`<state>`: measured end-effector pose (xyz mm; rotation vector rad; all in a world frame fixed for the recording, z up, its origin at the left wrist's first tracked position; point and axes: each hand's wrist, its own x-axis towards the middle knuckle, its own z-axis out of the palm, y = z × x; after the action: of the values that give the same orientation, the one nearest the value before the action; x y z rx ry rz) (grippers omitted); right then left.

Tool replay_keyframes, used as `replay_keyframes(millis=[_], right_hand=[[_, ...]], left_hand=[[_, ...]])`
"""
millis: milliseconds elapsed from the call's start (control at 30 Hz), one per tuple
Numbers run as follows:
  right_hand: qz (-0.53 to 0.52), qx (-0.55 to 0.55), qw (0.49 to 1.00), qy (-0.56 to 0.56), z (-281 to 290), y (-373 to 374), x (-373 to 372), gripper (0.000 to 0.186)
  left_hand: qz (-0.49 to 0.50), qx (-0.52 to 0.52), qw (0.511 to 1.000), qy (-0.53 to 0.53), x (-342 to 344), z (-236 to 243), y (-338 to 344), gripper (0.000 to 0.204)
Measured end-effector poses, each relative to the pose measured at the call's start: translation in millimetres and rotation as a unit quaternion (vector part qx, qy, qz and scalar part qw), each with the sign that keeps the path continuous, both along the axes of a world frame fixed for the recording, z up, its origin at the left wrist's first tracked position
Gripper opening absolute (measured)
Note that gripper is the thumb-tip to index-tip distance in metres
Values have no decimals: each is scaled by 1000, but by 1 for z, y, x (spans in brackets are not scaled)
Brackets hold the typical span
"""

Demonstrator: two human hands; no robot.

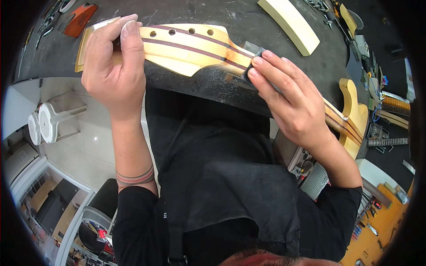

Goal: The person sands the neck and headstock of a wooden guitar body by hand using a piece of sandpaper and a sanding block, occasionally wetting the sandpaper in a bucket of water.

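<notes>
Dark desk [186,13]: spans 10 to 2 o'clock beneath the work; grit caught under the wood could, I judge, scratch it.
Striped guitar neck [237,56]: headstock near 11 o'clock, horned body at 3 o'clock; being long, it could rock if I pressed unevenly.
My right hand [295,104]: at 2 o'clock, fingers closed over the dark pad; too much fingertip force might wear a hollow.
My left hand [113,66]: at 10 o'clock, curled against the headstock's tip; whether it pinches or merely steadies, I cannot tell. A loose hold would let the neck slip.
Curved wood block [290,26]: at 1 o'clock, apart from the neck.
Dark pad [254,64]: at 1 o'clock, against the neck, seemingly abrasive; a tilted stroke could cut grooves or blur the stripes.
Four holes [172,32]: near 11 o'clock, along the headstock's far edge; a straying pad could round their rims.
Pale lettering [165,216]: at 7 o'clock, on my black clothing, too small to read surely; I can make out no brand or label.
</notes>
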<state>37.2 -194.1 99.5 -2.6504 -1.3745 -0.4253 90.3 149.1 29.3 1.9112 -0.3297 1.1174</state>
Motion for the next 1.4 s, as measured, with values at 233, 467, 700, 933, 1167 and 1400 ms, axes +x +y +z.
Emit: replay_keyframes(millis=[233,467,700,933,1167,1400], right_hand=[[-9,11,1000,26,8,10,-2,49],[-11,0,1000,13,12,22,1,51],[-11,2,1000,19,9,26,5,56],[-8,-19,999,31,10,10,-1,56],[9,15,999,35,-2,3,0,52],[38,13,999,20,0,12,7,48]], left_hand=[[1,-2,1000,-6,-1,2,1,4],[8,9,1000,8,-2,4,1,5],[8,-1,1000,-6,1,2,-2,5],[5,2,1000,-5,-1,2,-2,5],[6,10,1000,-15,0,0,2,4],[18,24,999,-32,5,0,1,5]])
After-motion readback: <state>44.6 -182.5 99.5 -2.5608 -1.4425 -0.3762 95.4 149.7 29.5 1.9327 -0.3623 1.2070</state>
